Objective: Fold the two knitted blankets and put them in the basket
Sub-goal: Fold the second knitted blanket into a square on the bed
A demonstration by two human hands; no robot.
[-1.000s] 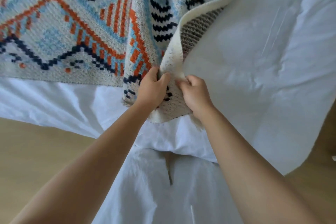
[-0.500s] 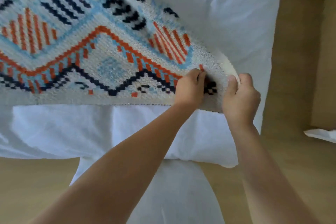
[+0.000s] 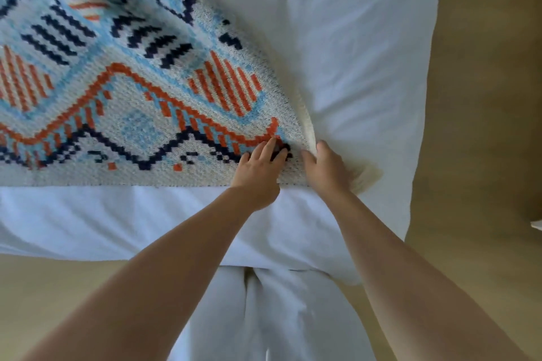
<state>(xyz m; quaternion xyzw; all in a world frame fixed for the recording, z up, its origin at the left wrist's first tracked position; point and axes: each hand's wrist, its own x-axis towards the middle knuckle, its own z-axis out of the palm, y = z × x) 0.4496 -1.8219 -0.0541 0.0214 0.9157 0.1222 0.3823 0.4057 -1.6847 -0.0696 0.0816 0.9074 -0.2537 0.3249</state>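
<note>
on the bed [image 3: 366, 53], toward its near right corner, the knitted blanket [image 3: 132, 114] lies patterned side up; its near edge runs straight along the bed's front, and its cream border [image 3: 308, 126] stands up in a soft ridge on the right; the corner seems to have been brought here so the edges can be squared, and i judge that both hands meet at it to settle the layers for a fold; the left grip [image 3: 259, 168] is wide, with fingers straight and spread, lying flat on the knit and holding nothing, likely pinning it down; the right grip [image 3: 327, 168] sits just beside it, against the cream border at the very corner; only its thumb and one finger show, so i cannot tell whether it pinches the edge or merely pushes it; a pale fringe [image 3: 368, 176] pokes out beside that hand; both forearms reach forward, nearly straight, converging on the corner with wrists low over the bed's front; no basket or second blanket is in view
</note>
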